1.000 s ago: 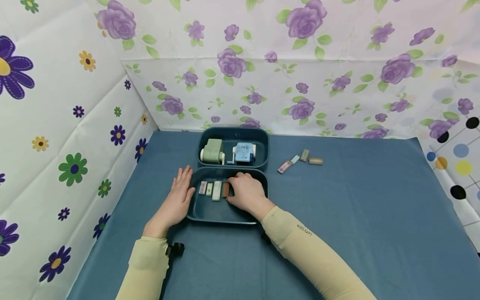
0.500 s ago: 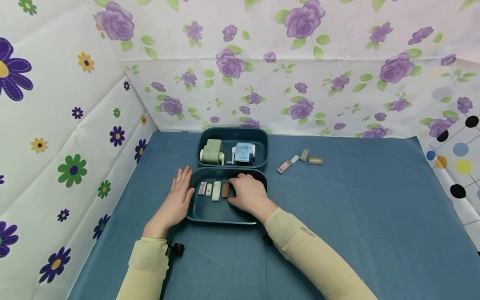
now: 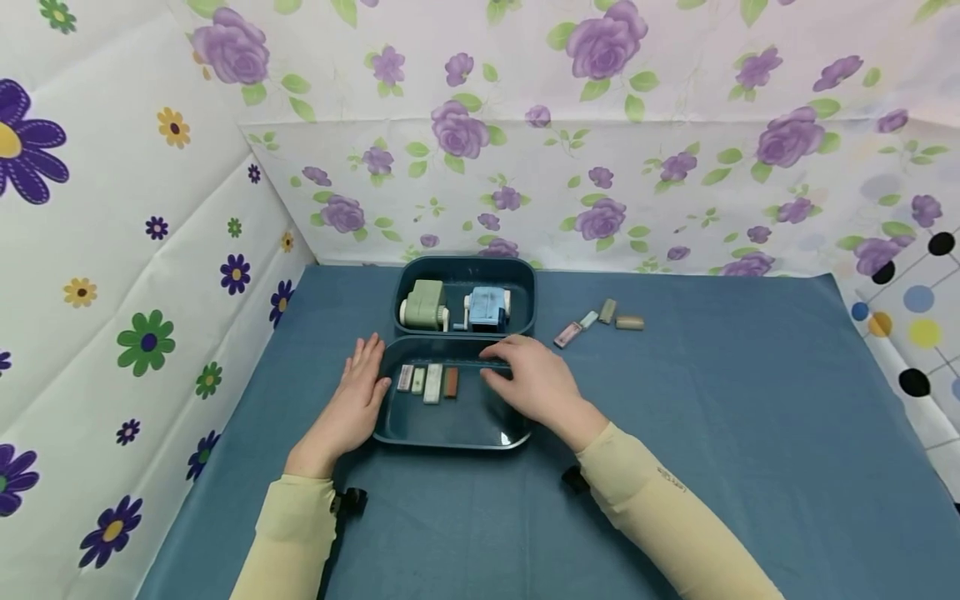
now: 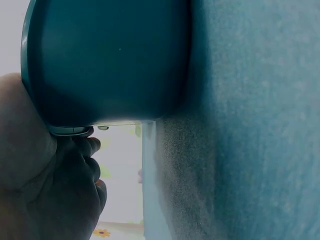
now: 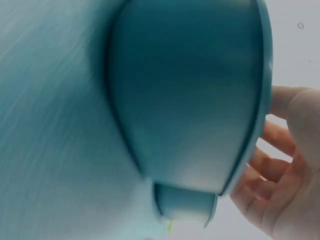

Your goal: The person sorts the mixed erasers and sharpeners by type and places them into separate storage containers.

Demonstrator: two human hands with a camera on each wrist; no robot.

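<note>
In the head view, small block erasers stand side by side in the front blue tray (image 3: 442,443): a pinkish one (image 3: 405,377), a pale green one (image 3: 417,381), a longer white one (image 3: 432,384) and a brown one (image 3: 451,382) at the right end. My left hand (image 3: 348,404) rests with straight fingers along the tray's left rim. Over the tray's right side hovers my right hand (image 3: 536,379), thumb and fingers parted around nothing, right of the brown eraser. The right wrist view has the right hand's (image 5: 285,170) loosely bent fingers beside the tray rim.
Directly behind stands a second blue tray (image 3: 517,271) holding a green crank pencil sharpener (image 3: 426,303) and a blue one (image 3: 487,307). To the right on the cloth lie several more erasers, including a pink one (image 3: 568,334) and a tan one (image 3: 629,322). Flowered sheets (image 3: 525,183) enclose the table.
My right hand has let go of the brown eraser and moved right and up from it, leaving it in the row. The left hand has stayed in place.
</note>
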